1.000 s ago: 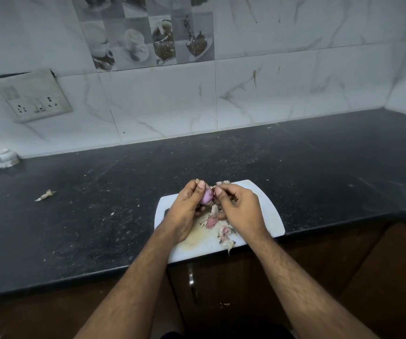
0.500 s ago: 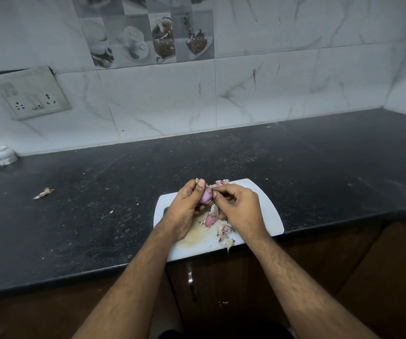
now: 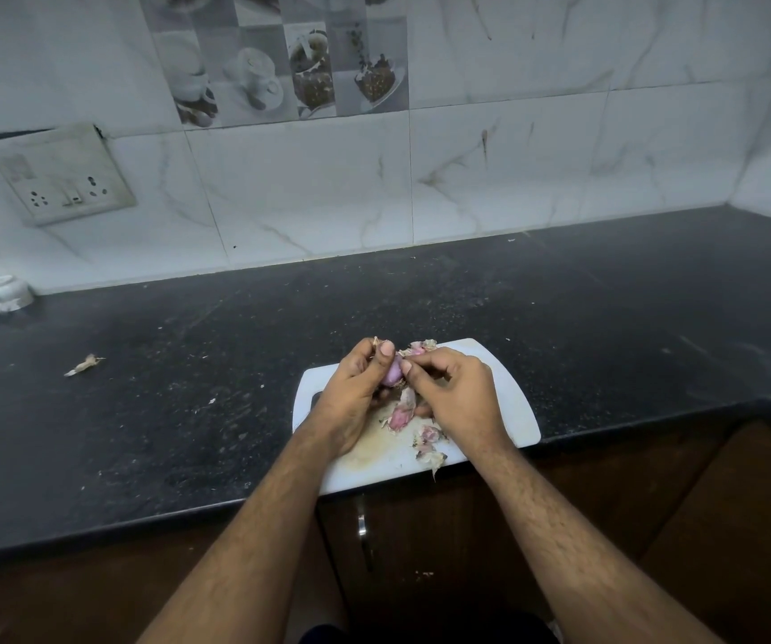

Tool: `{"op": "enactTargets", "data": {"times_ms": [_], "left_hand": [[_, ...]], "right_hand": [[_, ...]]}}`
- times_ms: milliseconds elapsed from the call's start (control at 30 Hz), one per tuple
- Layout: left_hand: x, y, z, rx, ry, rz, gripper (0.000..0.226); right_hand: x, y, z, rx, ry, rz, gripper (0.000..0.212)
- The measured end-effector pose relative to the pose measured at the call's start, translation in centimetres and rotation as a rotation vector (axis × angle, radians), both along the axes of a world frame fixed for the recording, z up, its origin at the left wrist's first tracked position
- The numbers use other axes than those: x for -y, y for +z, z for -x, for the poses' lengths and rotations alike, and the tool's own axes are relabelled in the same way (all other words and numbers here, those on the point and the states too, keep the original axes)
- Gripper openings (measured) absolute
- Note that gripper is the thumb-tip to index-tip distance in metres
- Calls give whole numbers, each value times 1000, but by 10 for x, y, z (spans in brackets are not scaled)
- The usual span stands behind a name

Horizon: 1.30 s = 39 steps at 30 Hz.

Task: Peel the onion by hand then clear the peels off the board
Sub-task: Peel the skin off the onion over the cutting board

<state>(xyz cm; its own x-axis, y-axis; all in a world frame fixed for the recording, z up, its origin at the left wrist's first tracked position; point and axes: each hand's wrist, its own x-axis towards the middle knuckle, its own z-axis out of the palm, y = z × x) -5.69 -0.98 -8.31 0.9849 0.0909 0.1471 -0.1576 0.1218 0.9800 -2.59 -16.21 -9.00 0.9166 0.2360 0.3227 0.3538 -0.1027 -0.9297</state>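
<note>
Peeling in progress above the far middle of the board (image 3: 513,411): left hand (image 3: 351,402) grips the onion (image 3: 394,371), right hand (image 3: 460,397) pinches its skin; best stripped in downward pulls so peels (image 3: 428,439) fall near the board's front edge

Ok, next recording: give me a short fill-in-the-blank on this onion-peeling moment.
1. The left hand grips a small purple ____.
2. Both hands work above a white ____ board.
3. Loose peels lie on the board, and one stray peel lies on the black ____ to the left.

Missing words: onion; cutting; countertop
</note>
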Motion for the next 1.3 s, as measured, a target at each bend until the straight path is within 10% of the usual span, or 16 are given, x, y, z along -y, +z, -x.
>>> {"op": "enactTargets", "data": {"times_ms": [1300], "left_hand": [[0,-2,-1,-31,7,-8,26]], "right_hand": [[-5,-3,-7,36,-26,157,10]]}}
